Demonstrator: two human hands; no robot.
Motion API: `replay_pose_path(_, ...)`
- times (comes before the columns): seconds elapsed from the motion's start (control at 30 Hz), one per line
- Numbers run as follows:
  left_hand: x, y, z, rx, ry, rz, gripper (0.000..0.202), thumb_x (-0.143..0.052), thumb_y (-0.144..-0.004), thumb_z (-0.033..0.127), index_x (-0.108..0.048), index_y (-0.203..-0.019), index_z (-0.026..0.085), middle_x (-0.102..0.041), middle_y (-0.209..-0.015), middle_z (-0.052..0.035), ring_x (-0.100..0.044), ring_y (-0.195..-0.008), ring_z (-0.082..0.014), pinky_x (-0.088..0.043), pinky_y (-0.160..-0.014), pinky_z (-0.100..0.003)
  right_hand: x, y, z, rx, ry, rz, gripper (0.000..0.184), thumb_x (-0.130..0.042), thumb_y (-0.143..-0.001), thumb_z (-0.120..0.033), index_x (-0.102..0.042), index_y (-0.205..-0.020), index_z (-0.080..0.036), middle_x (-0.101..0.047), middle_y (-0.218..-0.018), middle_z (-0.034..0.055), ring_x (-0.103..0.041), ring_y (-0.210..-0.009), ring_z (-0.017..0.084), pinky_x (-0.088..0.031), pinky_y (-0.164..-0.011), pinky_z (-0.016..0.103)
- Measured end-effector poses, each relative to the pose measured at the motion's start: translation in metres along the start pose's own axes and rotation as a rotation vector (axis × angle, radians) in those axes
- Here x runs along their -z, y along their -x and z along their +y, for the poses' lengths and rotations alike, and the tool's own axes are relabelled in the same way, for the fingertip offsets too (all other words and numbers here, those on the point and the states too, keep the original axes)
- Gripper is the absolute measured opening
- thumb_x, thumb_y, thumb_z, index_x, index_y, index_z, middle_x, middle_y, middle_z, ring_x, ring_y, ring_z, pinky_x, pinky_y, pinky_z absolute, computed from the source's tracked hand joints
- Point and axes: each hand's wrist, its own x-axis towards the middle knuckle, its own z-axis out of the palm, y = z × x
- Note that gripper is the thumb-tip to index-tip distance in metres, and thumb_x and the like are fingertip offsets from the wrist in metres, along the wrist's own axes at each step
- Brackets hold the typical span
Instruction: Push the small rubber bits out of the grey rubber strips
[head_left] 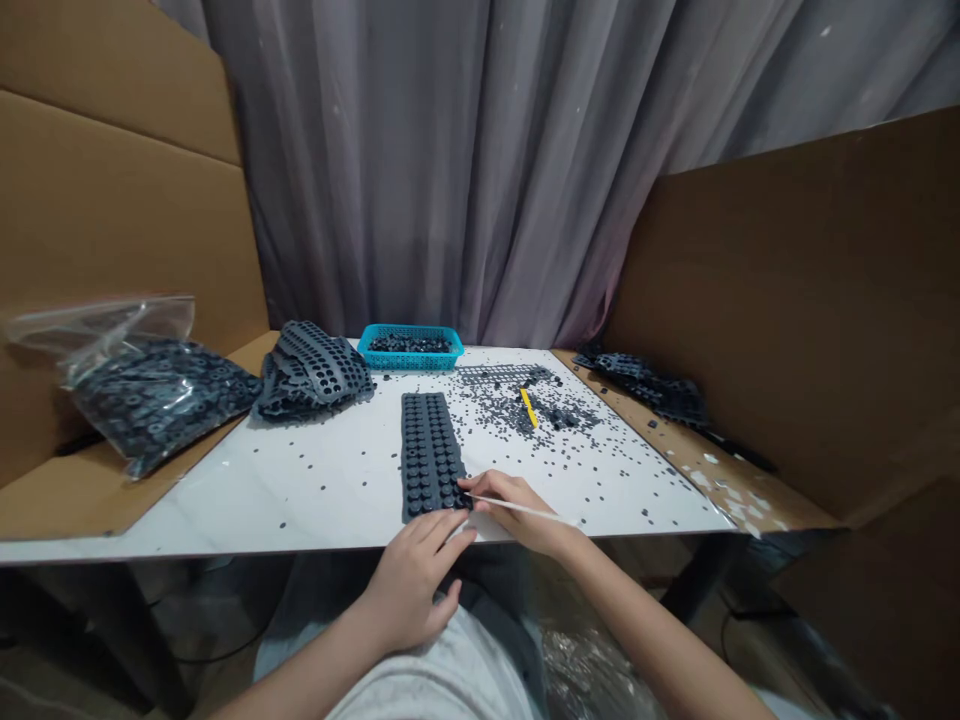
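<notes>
A dark grey rubber sheet with rows of round raised knobs (430, 445) lies lengthwise on the white table, its near end at the table's front edge. My left hand (420, 565) rests at that near end, fingers stretched out and fingertips touching the sheet's lower right corner. My right hand (517, 510) pinches a thin white stick (544, 513) at the sheet's right edge. The stick slants back across the hand, and its front tip is lost among the fingertips and dark knobs. What the tip touches is too small to make out.
Small black bits (510, 408) and a yellow tool (529, 408) lie to the right, before a perforated sheet (502, 375). A blue basket (412, 360) of black pieces stands behind. At left are stacked perforated sheets (315, 365) and a filled clear bag (165, 395); cardboard walls (787, 300) flank the table.
</notes>
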Motion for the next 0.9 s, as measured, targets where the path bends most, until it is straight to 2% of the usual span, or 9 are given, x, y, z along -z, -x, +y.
replay_pose_path(0.13,-0.001,0.001,0.000,0.011,0.005,0.008,0.053,-0.055,-0.071,0.019,-0.050,-0.124,0.020,-0.050,-0.131,-0.0097,-0.047,-0.117,-0.0273,-0.042,-0.098,-0.045,0.001,-0.008,0.013,0.084,0.255,-0.034,0.022,-0.044,-0.092,-0.037,-0.059,-0.091,-0.021,-0.066,-0.109,0.0103,-0.063,-0.098,0.022,-0.050,-0.081,0.034)
replay_pose_path(0.23,0.002,0.001,0.001,0.023,0.018,-0.018,0.053,-0.055,-0.071,0.019,-0.049,-0.124,0.020,-0.050,-0.133,-0.0087,-0.047,-0.118,-0.0270,-0.041,-0.099,-0.044,0.008,-0.018,0.024,0.103,0.314,0.033,0.019,-0.048,-0.090,-0.034,-0.060,-0.093,-0.020,-0.066,-0.109,0.0109,-0.062,-0.094,0.022,-0.049,-0.083,0.035)
replay_pose_path(0.37,0.005,0.000,0.002,0.027,0.025,-0.043,0.053,-0.055,-0.072,0.019,-0.049,-0.124,0.021,-0.048,-0.134,-0.0077,-0.046,-0.118,-0.0265,-0.041,-0.099,-0.044,0.013,-0.023,0.024,-0.024,0.157,0.152,0.019,-0.047,-0.091,-0.035,-0.057,-0.095,-0.019,-0.068,-0.099,0.0099,-0.063,-0.096,0.023,-0.050,-0.078,0.035)
replay_pose_path(0.47,0.005,-0.001,0.003,0.031,0.019,-0.046,0.053,-0.055,-0.072,0.018,-0.048,-0.124,0.021,-0.048,-0.134,-0.0077,-0.046,-0.118,-0.0263,-0.041,-0.099,-0.044,0.008,-0.019,0.017,-0.036,-0.095,0.131,0.020,-0.048,-0.091,-0.038,-0.055,-0.090,-0.019,-0.069,-0.098,0.0090,-0.064,-0.097,0.022,-0.051,-0.077,0.035)
replay_pose_path(0.57,0.005,-0.002,0.003,0.032,0.014,-0.045,0.053,-0.054,-0.072,0.018,-0.049,-0.124,0.020,-0.049,-0.134,-0.0081,-0.046,-0.118,-0.0264,-0.041,-0.098,-0.044,0.001,-0.016,0.013,-0.033,-0.232,0.089,0.023,-0.052,-0.089,-0.042,-0.055,-0.088,-0.018,-0.069,-0.101,0.0104,-0.064,-0.100,0.022,-0.051,-0.080,0.037)
replay_pose_path(0.73,0.004,-0.001,0.002,0.041,0.012,-0.056,0.053,-0.054,-0.072,0.018,-0.048,-0.124,0.021,-0.048,-0.133,-0.0078,-0.045,-0.119,-0.0262,-0.040,-0.099,-0.044,0.002,-0.016,0.015,-0.034,-0.262,0.075,0.027,-0.052,-0.088,-0.045,-0.054,-0.088,-0.018,-0.067,-0.107,0.0129,-0.062,-0.106,0.023,-0.049,-0.084,0.039)
replay_pose_path(0.9,0.003,-0.002,0.001,0.041,0.008,-0.069,0.053,-0.054,-0.073,0.019,-0.047,-0.125,0.021,-0.047,-0.134,-0.0076,-0.044,-0.120,-0.0259,-0.039,-0.100,-0.043,0.004,-0.015,0.014,-0.012,-0.128,0.036,0.026,-0.049,-0.090,-0.044,-0.055,-0.091,-0.019,-0.067,-0.108,0.0121,-0.061,-0.108,0.024,-0.050,-0.082,0.036)
